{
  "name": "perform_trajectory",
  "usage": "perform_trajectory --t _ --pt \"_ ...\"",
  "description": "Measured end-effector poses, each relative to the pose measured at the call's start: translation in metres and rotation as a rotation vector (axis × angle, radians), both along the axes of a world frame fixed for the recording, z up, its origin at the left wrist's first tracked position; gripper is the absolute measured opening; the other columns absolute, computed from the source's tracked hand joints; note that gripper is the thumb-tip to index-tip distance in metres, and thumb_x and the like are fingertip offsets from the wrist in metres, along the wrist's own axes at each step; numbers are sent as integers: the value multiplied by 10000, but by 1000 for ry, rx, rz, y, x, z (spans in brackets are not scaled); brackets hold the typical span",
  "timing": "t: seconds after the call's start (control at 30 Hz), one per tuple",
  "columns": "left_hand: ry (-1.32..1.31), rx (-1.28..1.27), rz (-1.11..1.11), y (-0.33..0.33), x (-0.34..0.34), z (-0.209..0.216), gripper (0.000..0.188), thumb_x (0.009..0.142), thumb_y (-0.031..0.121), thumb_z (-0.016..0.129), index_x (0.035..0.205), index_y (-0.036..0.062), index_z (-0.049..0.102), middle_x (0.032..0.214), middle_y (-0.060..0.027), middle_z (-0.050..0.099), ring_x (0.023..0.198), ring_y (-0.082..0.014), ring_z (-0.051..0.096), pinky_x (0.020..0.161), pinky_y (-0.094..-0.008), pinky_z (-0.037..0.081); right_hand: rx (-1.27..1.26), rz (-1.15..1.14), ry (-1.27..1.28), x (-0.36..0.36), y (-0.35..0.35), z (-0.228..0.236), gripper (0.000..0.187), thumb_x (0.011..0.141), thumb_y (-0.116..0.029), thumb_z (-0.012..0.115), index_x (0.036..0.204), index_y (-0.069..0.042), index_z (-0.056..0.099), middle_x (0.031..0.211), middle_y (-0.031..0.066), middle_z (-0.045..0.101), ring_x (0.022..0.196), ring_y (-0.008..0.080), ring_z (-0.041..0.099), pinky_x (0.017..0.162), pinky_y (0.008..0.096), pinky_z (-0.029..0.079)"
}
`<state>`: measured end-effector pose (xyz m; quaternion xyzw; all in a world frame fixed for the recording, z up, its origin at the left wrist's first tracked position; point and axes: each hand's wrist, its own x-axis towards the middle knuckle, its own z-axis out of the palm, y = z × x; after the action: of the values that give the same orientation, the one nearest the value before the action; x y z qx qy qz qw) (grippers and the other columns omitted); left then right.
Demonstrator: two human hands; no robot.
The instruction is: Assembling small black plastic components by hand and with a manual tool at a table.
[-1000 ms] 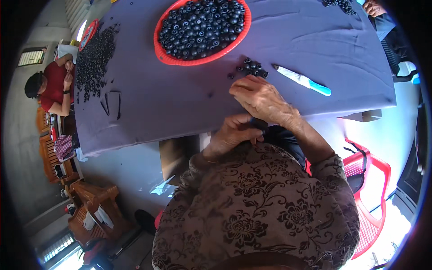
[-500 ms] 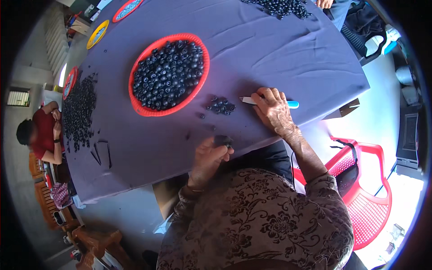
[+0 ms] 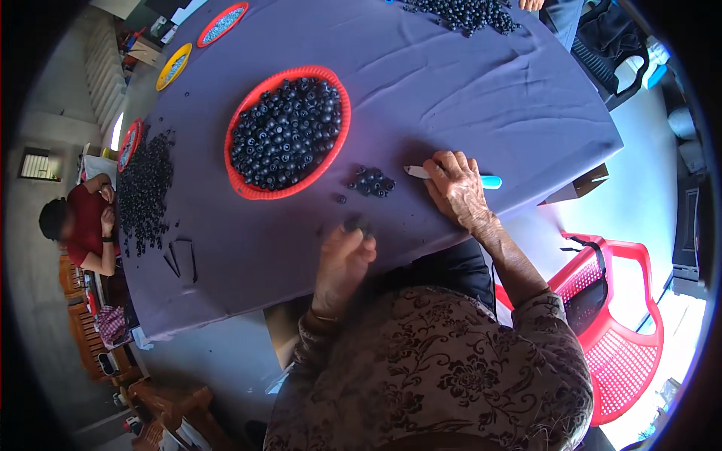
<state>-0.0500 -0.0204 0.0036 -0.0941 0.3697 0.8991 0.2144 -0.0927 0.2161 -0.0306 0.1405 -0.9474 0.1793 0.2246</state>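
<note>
My left hand point(image 3: 343, 259) is raised at the near edge of the table, its fingers pinched round a small black plastic piece point(image 3: 359, 225); both are slightly blurred. To its right, my right hand point(image 3: 457, 188) rests on the cloth, closed round a slim blue-and-white hand tool point(image 3: 491, 182). The tool's pale front part ends in a dark tip that points left; its exact kind I cannot make out. Between and beyond the hands lies a small cluster of round black plastic parts point(image 3: 371, 182). A single black part point(image 3: 341, 199) sits apart from it, to the left.
A red basket point(image 3: 344, 124) full of round black parts stands beyond my left hand on the dark tablecloth point(image 3: 248, 240). Loose black parts lie at the left point(image 3: 147, 192) and far right point(image 3: 466, 13). A person in red point(image 3: 86, 218) sits leftward; a red chair point(image 3: 620, 353) stands right.
My left hand has shifted a little left and upward, still pinching the black piece. My right hand keeps its hold on the tool. The whole view has shifted slightly.
</note>
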Motion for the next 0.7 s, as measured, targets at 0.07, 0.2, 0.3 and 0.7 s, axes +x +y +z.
perform_trajectory --t 0.07,0.2,0.3,0.7 --pt "-37 -41 -29 0 9 -7 139 870 53 530 998 56 584 924 -67 590 741 -139 548 629 -246 467 -19 -1 -1 3 -1 0 334 676 -127 686 993 -78 594 1005 77 521 907 255 515 723 387 407" --pt "64 -132 -126 0 15 -8 166 855 49 556 1017 45 590 863 -68 610 694 -139 557 626 -249 465 -29 -12 100 9 -6 10 366 674 -113 690 1022 -63 589 1011 86 530 896 257 520 731 388 399" --pt "158 -378 -63 4 20 -2 166 840 33 575 1005 31 596 809 -66 619 661 -138 563 625 -244 465 -62 -33 212 12 -16 24 338 669 -76 693 993 -55 598 981 87 548 871 252 532 725 382 397" --pt "31 129 31 17 -16 19 124 885 85 541 997 84 592 935 -17 599 803 -100 564 654 -223 452 -897 243 -284 39 -36 54 244 789 6 606 1032 -7 589 976 81 566 907 171 519 787 297 421"
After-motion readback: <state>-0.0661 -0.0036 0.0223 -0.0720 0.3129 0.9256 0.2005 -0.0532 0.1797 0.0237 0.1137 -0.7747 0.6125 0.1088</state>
